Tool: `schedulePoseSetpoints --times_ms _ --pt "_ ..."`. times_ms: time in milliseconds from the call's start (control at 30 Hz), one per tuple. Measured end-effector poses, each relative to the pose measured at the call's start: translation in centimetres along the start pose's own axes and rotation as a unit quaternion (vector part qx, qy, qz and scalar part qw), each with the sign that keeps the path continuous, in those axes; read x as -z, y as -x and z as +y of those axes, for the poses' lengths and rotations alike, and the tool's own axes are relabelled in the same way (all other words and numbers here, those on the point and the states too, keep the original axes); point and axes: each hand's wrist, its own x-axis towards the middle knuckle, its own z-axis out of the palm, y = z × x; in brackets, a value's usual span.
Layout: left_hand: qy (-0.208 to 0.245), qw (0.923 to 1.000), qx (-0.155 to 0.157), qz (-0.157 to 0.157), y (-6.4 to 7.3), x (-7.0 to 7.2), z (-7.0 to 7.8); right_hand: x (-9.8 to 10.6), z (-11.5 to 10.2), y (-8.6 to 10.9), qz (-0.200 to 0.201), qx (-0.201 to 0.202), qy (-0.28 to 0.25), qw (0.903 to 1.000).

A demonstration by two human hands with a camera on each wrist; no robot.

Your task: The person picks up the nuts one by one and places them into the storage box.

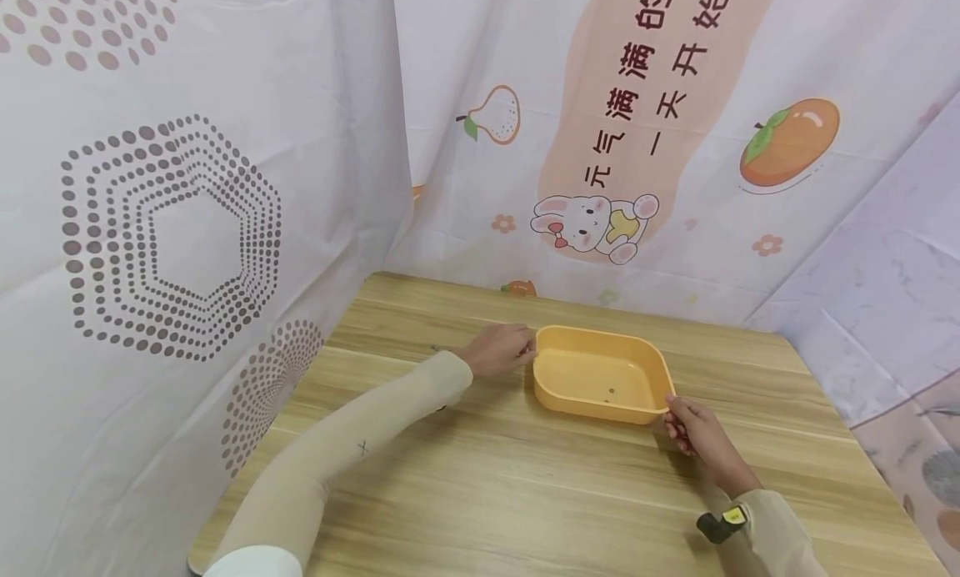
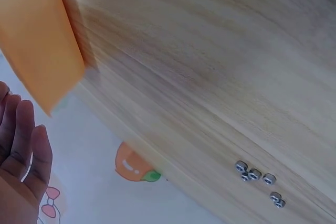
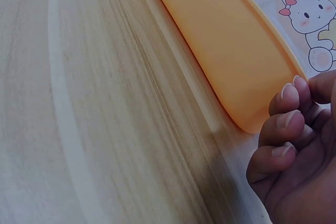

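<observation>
A yellow-orange plastic tray (image 1: 592, 368) is sitting on the far part of the wood-grain tabletop (image 1: 480, 485), somewhat right of the middle, with its open side facing up. The left hand (image 1: 501, 349) is gripping the tray's rim at the left end, its fingers meeting the edge; the left wrist view is showing only some of those bent fingers (image 2: 23, 129) just beside the tray wall. The right hand (image 1: 701, 435) is clamping the near right corner — thumb and forefinger are pinching the rim while the other fingers are curling below it.

Inside the tray, small dark specks (image 1: 611, 390) are lying on the floor toward the near side, too small to identify. Left of the tray, near the left wrist, six metal hex nuts (image 2: 254, 174) are lying on the wood, four in one cluster and two touching just apart from it.

Beige sleeves (image 1: 375, 427) are covering both forearms, and a black device with a yellow label (image 1: 722, 524) is sitting at the right wrist. Behind the far table edge, a printed cloth (image 1: 465, 227) is hanging — a white rabbit (image 1: 592, 227), fruit and Chinese lettering are showing on it. At the left, another cloth (image 1: 322, 143) is bearing dotted hexagons.
</observation>
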Motion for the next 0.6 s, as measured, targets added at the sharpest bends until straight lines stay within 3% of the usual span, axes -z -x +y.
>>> schedulePoseSetpoints --times_ms 600 --pt "0.001 0.9995 0.010 -0.031 -0.7 -0.5 1.2 0.1 0.3 -0.1 -0.005 0.003 -0.003 1.0000"
